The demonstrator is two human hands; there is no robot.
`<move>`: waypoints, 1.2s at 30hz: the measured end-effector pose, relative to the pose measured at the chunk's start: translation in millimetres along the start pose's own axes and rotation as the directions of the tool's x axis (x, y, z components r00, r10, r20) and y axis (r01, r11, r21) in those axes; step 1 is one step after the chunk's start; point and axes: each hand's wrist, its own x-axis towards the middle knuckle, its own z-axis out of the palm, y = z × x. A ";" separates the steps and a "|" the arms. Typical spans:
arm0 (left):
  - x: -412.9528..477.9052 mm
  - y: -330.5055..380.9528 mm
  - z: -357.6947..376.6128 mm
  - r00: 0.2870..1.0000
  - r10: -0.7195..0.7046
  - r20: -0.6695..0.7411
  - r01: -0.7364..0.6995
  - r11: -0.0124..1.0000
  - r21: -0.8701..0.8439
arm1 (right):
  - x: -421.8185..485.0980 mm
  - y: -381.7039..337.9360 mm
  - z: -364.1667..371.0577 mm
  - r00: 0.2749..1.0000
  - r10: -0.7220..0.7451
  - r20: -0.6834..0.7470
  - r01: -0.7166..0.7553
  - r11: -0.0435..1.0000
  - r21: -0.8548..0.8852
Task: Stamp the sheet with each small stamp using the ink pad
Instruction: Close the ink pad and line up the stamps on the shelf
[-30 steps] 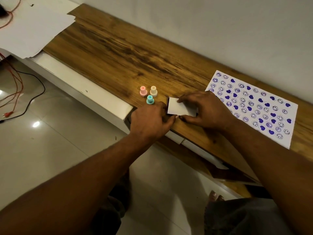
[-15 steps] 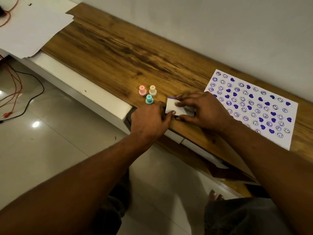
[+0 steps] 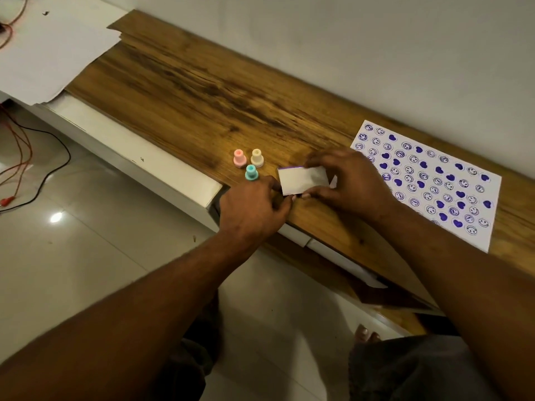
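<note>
Three small stamps stand together on the wooden desk [image 3: 188, 91]: a pink stamp [image 3: 239, 158], a cream stamp [image 3: 257, 157] and a teal stamp [image 3: 251, 172]. Just right of them lies the white ink pad case [image 3: 302, 180], with a thin purple strip showing along its far edge. My left hand [image 3: 254, 208] grips its left end. My right hand [image 3: 351, 180] holds its right end with fingers over the far edge and thumb at the near edge. The white sheet [image 3: 434, 178], covered in purple smileys and hearts, lies to the right.
White papers [image 3: 49, 50] cover the desk's far left end. Red and black cables [image 3: 26, 157] trail over the tiled floor at left. The wall runs close behind the desk. A bare foot [image 3: 366, 334] shows below the desk's front edge.
Both hands have stayed on the ink pad case. Its white top has lowered from a tilted, lifted position to nearly flat, leaving only a purple sliver at the far edge.
</note>
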 end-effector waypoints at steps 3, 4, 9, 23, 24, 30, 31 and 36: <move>1.4 -1.2 -0.4 1.000 0.013 0.010 -0.013 1.000 -0.015 | -1.9 -1.3 -4.0 0.957 0.209 -0.203 -0.222 0.974 -0.041; 2.0 -1.8 -0.6 1.000 0.018 0.017 -0.017 1.000 -0.022 | -1.3 -3.3 -2.9 0.939 0.275 -0.207 -0.292 0.955 -0.059; 0.6 -3.3 -0.1 1.000 0.020 0.024 -0.019 0.998 -0.051 | 4.7 -16.5 13.5 0.927 0.347 -0.142 -0.364 0.923 -0.126; -4.8 -8.8 -4.7 0.995 0.089 -0.048 -0.093 0.991 -0.097 | 19.1 -21.6 24.7 0.971 0.240 0.013 -0.233 0.954 -0.188; -4.9 -8.2 -5.2 0.994 0.090 -0.062 -0.096 0.990 -0.103 | 19.2 -20.9 24.4 0.972 0.235 0.021 -0.227 0.953 -0.199; -4.0 -2.5 -8.2 0.994 0.096 -0.053 -0.102 0.987 -0.128 | 30.2 -12.9 21.6 0.969 0.246 0.011 -0.236 0.939 -0.249; -4.3 -2.1 -9.0 0.994 0.097 -0.052 -0.103 0.986 -0.131 | 35.8 -7.0 18.2 0.967 0.255 0.007 -0.246 0.939 -0.242; -3.3 -4.1 -13.7 0.986 0.110 -0.126 -0.132 0.975 -0.181 | 71.8 44.8 -9.7 0.941 0.339 0.008 -0.333 0.928 -0.164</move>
